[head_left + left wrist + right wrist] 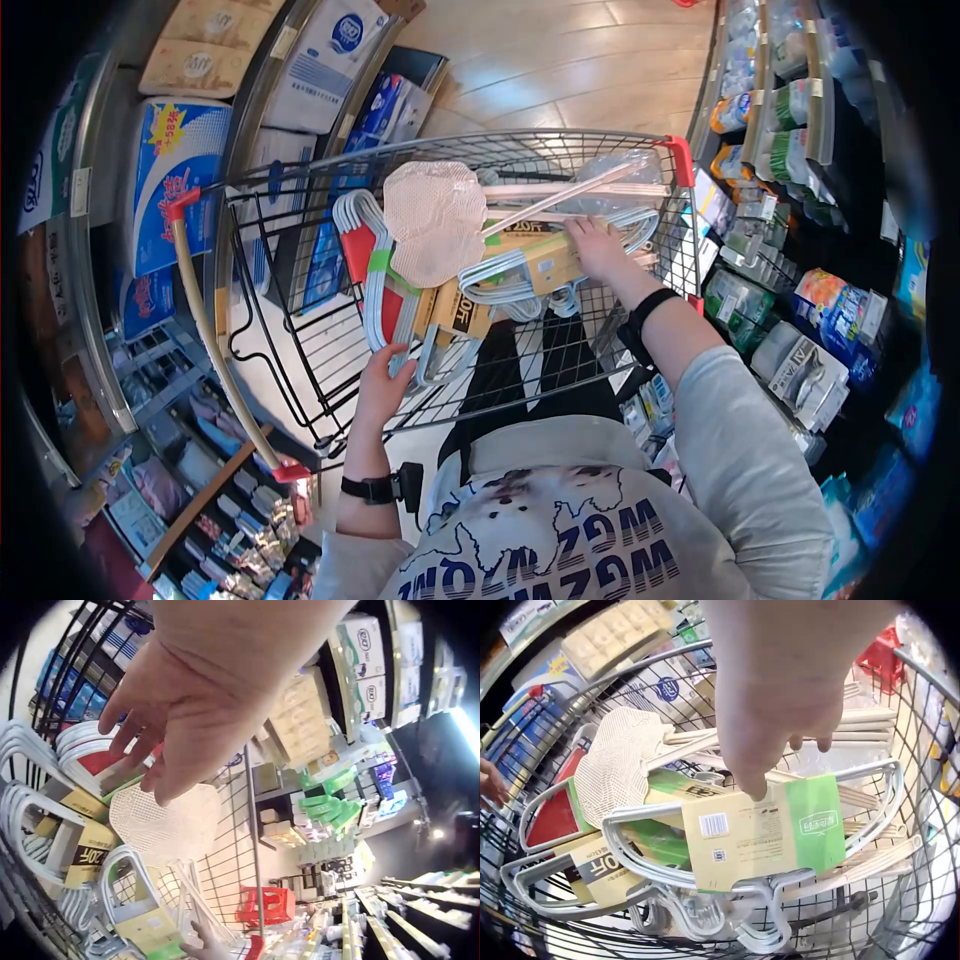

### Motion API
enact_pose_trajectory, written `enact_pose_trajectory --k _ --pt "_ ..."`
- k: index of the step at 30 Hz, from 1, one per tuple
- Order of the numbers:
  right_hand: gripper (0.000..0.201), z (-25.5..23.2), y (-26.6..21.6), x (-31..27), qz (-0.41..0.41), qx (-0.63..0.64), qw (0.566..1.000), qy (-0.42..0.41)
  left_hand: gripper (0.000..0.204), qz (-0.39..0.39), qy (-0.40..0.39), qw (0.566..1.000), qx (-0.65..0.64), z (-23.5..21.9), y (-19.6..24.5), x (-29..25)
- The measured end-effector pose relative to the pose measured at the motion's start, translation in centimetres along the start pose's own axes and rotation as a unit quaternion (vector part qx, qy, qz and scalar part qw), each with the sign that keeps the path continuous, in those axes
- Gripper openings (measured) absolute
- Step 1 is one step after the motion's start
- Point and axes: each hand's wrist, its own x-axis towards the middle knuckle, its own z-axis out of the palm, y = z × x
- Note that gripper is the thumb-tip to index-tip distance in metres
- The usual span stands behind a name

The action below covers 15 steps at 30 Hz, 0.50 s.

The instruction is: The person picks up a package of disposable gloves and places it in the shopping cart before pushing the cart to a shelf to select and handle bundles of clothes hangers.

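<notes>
In the head view my right hand lies at the upper edge of a hanger pack with a kraft and green paper band. Its thumb reaches the paper band in the right wrist view, with the other fingers loosely bent above the pack. My left hand hovers at the cart's near left, fingers loose, beside pale blue hangers with a red and green band. Between the hands, beige fly swatters lie across the packs, their handles pointing right. More banded hangers lie beneath.
The wire shopping cart has red corner caps and a pale push handle on the left. Shelves of tissue packs flank it on the left, and bagged goods fill shelves on the right. A tiled floor extends ahead.
</notes>
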Motion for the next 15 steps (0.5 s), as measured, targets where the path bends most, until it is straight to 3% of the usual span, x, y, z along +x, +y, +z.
enact_pose_trajectory --k 2,6,8,10,12,14,15 --pt "0.063 1.4 0.5 0.7 0.017 0.0 0.998 -0.052 0.038 -0.035 -0.038 0.998 0.038 1.5 0.1 0.7" --pt "0.059 0.6 0.4 0.7 0.0 -0.033 0.998 -0.059 0.04 0.007 -0.065 0.994 0.084 4.5 0.9 2.7" --pt "0.04 0.2 0.3 0.4 -0.012 -0.028 0.999 -0.019 0.041 -0.015 -0.139 0.973 0.182 5.8 1.6 4.0" --pt "0.034 -0.9 -0.4 -0.7 -0.008 -0.006 0.999 -0.033 0.041 -0.016 -0.182 0.965 0.186 7.3 2.7 5.2" --pt "0.029 -0.9 -0.9 -2.4 -0.005 0.013 0.999 -0.045 0.042 0.016 -0.322 0.926 0.196 9.1 3.4 6.3" --pt "0.023 0.3 -1.3 -4.2 -0.049 0.115 0.974 -0.19 0.044 0.038 -0.356 0.907 0.224 11.3 2.7 7.3" --pt "0.023 1.3 -1.5 -5.1 -0.068 0.118 0.966 -0.219 0.046 0.062 -0.388 0.884 0.254 12.4 2.2 7.9"
